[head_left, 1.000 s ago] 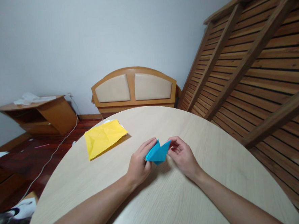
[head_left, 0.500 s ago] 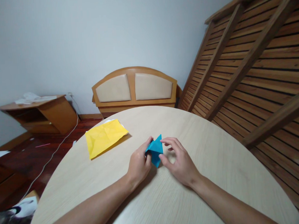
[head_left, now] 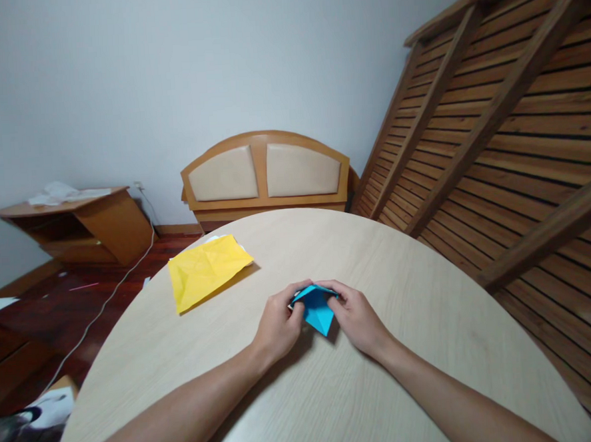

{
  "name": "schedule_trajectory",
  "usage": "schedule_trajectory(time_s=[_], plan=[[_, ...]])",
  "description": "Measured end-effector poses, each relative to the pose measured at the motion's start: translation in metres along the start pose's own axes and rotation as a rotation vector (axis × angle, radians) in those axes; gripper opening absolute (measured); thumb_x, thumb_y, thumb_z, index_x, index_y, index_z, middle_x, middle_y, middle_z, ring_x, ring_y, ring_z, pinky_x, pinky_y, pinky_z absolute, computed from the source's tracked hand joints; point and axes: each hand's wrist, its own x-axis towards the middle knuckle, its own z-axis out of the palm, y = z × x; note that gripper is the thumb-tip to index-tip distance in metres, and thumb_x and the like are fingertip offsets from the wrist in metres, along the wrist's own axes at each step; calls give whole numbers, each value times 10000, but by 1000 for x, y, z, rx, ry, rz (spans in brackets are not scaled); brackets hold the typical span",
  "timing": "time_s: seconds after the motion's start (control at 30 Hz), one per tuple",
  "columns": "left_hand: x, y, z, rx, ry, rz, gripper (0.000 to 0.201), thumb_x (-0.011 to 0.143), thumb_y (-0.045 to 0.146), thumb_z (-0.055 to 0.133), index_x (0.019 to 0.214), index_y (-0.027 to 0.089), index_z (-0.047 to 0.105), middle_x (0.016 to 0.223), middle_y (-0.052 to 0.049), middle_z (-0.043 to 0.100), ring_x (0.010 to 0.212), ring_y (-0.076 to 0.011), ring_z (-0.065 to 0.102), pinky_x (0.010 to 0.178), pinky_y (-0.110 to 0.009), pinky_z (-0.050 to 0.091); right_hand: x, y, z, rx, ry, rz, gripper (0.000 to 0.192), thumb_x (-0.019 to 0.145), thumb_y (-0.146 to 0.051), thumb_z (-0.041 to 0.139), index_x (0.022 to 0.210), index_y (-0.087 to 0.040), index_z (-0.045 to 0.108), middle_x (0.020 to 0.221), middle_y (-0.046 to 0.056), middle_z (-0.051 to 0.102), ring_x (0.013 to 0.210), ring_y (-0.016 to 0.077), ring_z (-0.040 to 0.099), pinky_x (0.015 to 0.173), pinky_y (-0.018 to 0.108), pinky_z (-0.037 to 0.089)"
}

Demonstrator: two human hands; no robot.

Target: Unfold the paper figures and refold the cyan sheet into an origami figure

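A folded piece of blue paper (head_left: 319,313) is held between both hands just above the round table (head_left: 416,387). My left hand (head_left: 280,322) grips its left side, thumb in front and fingers behind. On the right side, my right hand (head_left: 356,316) pinches the paper in the same way. The paper opens toward me like a shallow pocket, and one pointed corner hangs down between the hands. Its back and the fingertips behind it are hidden. To the left of my left hand lies a creased yellow sheet of paper (head_left: 209,271), with white paper showing under its far edge.
A wooden headboard (head_left: 264,163) with two pale panels stands beyond the table. Slatted wooden panels (head_left: 510,121) lean along the right. At the left are a low cabinet (head_left: 110,225), a white cable (head_left: 111,300) on the dark floor, and loose papers.
My right hand has closed on the right side of the blue paper, its fingers now behind it. The paper has turned and spread open, its point now facing down. The yellow sheet has stayed put.
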Motion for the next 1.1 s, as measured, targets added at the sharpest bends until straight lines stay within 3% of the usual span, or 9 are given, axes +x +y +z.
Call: schedule_trajectory(time_s=[0.2,0.37,0.53,0.67,0.77,0.83,0.93,1.1], plan=[[2,-4,-3,-152,-33,-11,400,883,133,481,1225,176,684,1291,-94,683,1210,-234,627,1074,-447,474,7,6,-3,150,-27,31,342,823,-172,527,1068,-248,753,1142,44,756,1124,225,673,1058,462,478],[2,-4,-10,-181,-103,111,381,928,266,503,1260,183,670,1367,-113,629,1289,-270,565,1123,-502,405,8,3,-15,339,-139,215,351,810,-221,541,1090,-245,752,1174,60,745,1068,241,693,953,440,540],[2,-3,-8,-201,-108,37,337,975,344,502,1171,174,717,1362,-143,624,1263,-286,583,1079,-488,451,7,3,-21,532,-208,319,370,871,-389,556,1131,-201,741,1192,100,736,1045,254,695,914,438,547],[1,-5,0,-269,-66,17,275,935,313,593,1151,189,710,1407,-143,585,1254,-280,586,1021,-431,503,10,5,-17,378,-164,286,367,778,-391,745,1094,-205,743,1121,88,758,982,235,701,910,401,538],[2,-9,3,-390,-35,-71,423,906,322,638,1311,209,593,1500,-159,485,1123,-251,659,864,-366,573,10,5,-15,296,-104,239,339,750,-390,775,1030,-201,749,1087,86,764,968,233,702,893,391,541],[3,-11,4,-447,-18,-147,504,882,341,664,1347,183,549,1401,-181,579,999,-226,695,780,-332,578,10,3,-14,235,-80,204,296,754,-373,766,989,-194,755,1063,87,767,963,232,701,887,384,539],[6,-11,2,-427,-20,-199,420,863,383,669,1185,114,651,1033,-149,751,857,-208,694,735,-314,557,7,-2,-13,148,-78,157,247,780,-358,731,953,-184,766,990,87,775,913,233,704,840,379,542],[7,-6,-2,-310,-33,-178,335,868,447,640,865,123,725,800,-83,732,697,-165,624,647,-274,497,4,-13,-13,83,-100,127,209,810,-357,698,910,-192,778,936,80,778,886,237,708,793,366,545]])
